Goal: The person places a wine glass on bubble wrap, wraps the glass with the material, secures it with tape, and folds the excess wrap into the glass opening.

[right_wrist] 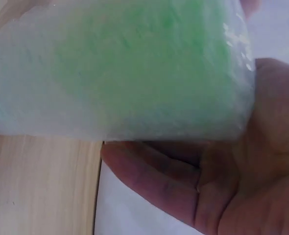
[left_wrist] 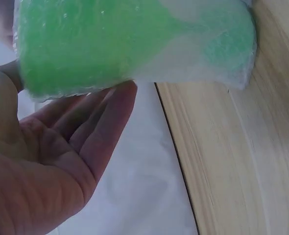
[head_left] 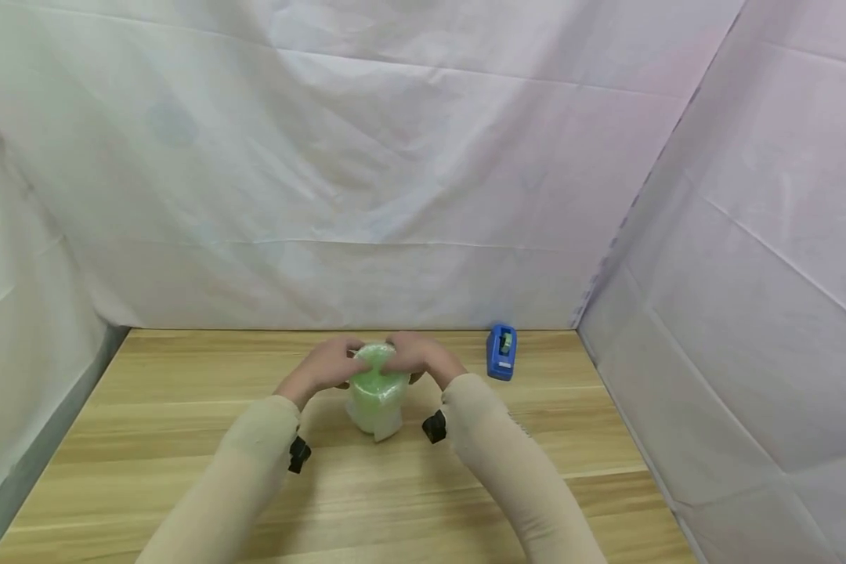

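Observation:
A green object in clear bubble wrap (head_left: pixel 377 399) stands on the table in the middle of the head view; what lies under the wrap is blurred. From its left side my left hand (head_left: pixel 327 363) grips the upper part, thumb on top and fingers along the side. My right hand (head_left: pixel 412 354) holds the upper right side in a similar way. Close up in the left wrist view, the fingertips (left_wrist: pixel 127 90) touch the wrapped side. The right wrist view has the bundle (right_wrist: pixel 149 73) resting against curled fingers (right_wrist: pixel 149 176).
A blue tape dispenser (head_left: pixel 500 352) sits near the table's back edge, right of the hands. The wood-grain table (head_left: pixel 176 407) is bordered by white cloth walls (head_left: pixel 409 157) at the back and both sides. Black wrist cameras (head_left: pixel 434 427) hang under the sleeves.

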`<state>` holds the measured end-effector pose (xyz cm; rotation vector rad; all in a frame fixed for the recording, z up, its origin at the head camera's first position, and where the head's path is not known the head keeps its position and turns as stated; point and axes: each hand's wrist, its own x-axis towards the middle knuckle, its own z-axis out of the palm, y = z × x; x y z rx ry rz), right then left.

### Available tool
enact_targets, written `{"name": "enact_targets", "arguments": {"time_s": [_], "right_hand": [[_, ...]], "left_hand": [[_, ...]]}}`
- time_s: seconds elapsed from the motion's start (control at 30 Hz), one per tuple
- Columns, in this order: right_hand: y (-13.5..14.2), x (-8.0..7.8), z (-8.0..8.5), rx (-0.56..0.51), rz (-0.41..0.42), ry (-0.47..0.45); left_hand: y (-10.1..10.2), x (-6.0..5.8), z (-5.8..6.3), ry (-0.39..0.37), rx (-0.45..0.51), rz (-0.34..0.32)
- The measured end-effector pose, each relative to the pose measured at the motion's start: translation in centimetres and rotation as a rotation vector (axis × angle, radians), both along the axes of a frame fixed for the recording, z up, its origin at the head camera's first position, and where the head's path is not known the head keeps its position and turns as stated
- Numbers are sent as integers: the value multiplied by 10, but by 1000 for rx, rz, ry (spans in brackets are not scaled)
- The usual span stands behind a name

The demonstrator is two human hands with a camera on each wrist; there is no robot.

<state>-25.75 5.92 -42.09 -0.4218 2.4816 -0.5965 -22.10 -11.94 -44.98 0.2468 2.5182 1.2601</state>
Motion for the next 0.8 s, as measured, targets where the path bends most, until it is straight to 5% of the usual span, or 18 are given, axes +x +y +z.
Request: {"name": "enact_targets", "arguments": {"time_s": [0.23,0.53,0.8], "right_hand": [[10,-1,6,-137,-38,-126],[22,-3,12,-189,-38,-102],[55,-8,12,-222,-76,50]], "left_hand": [[-6,1,0,-55,71,-30],[-19,3,-1,-57,100,-4],[-47,10,-11,110,-83,72]]}}
